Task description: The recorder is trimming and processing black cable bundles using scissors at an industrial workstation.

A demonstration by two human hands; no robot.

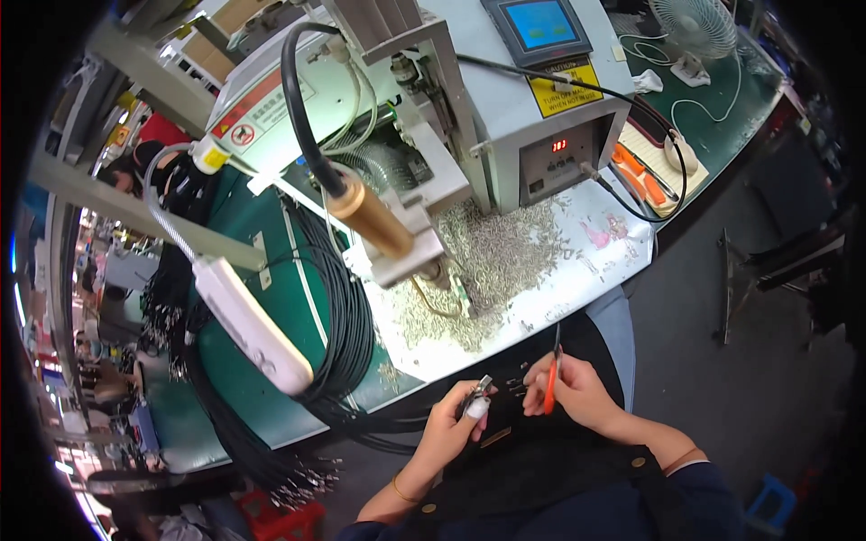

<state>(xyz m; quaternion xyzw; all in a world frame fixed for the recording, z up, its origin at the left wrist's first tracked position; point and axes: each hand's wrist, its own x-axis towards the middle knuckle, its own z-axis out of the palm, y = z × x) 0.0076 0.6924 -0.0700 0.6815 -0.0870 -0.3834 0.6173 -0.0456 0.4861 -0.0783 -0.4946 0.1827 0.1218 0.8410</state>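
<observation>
My left hand (454,422) pinches the end of a black cable with a small metal connector (483,388) at its tip, held over my lap. My right hand (577,389) grips an orange-handled cutting tool (551,379), its thin blade pointing up toward the table edge. Short wire ends stick out between the two hands. Just ahead, a heap of small metal terminals (492,261) covers a white sheet (622,248) on the bench.
A grey bench machine (505,117) with a brass cylinder (370,216), a black hose and a blue screen stands behind the heap. Bundled black cables (347,334) drape over the green table (271,288). A white power strip (253,325), a fan (695,27), another person at far left.
</observation>
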